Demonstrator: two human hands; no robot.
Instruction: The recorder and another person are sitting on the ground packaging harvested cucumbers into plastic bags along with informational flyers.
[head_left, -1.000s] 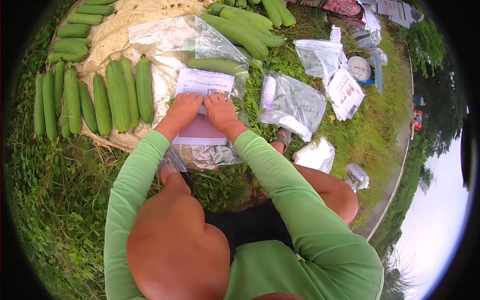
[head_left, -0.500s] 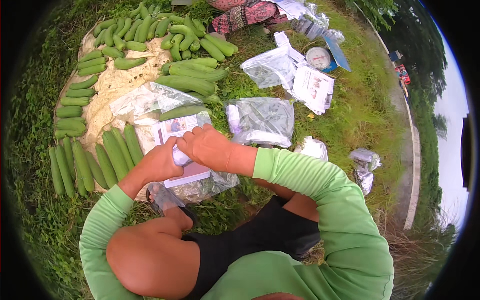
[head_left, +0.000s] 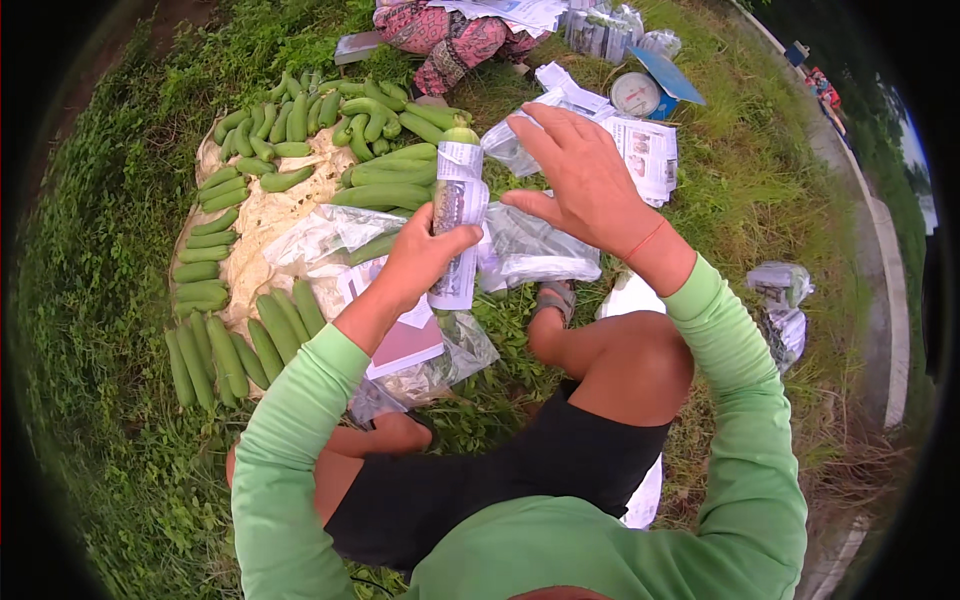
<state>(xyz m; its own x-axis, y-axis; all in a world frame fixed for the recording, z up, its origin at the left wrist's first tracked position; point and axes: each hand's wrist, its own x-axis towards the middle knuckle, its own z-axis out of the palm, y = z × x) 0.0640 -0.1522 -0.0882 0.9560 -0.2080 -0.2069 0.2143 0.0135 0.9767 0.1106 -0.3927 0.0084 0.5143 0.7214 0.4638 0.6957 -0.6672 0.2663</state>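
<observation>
My left hand (head_left: 418,258) is closed round a long green gourd wrapped in newspaper (head_left: 461,205), held tilted up with its bare pale-green end showing on top. Just to the right of the roll, my right hand (head_left: 588,185) hovers with its fingers spread and holds nothing. Beneath my left wrist lie printed sheets (head_left: 408,345) on crumpled clear plastic (head_left: 462,350). A clear plastic bag (head_left: 540,245) rests on the grass below my right hand, partly hidden by it.
Several unwrapped green gourds (head_left: 235,350) lie in rows and a heap on a tan cloth (head_left: 265,240). A dial scale (head_left: 635,94) and newspapers (head_left: 645,150) are at the far right. Another person in patterned trousers (head_left: 455,45) crouches beyond. Wrapped bundles (head_left: 782,290) lie on the grass.
Both hands were together low over the printed sheets. The left hand has raised the wrapped gourd up and to the right; the right hand has let go, moved off rightward and spread its fingers.
</observation>
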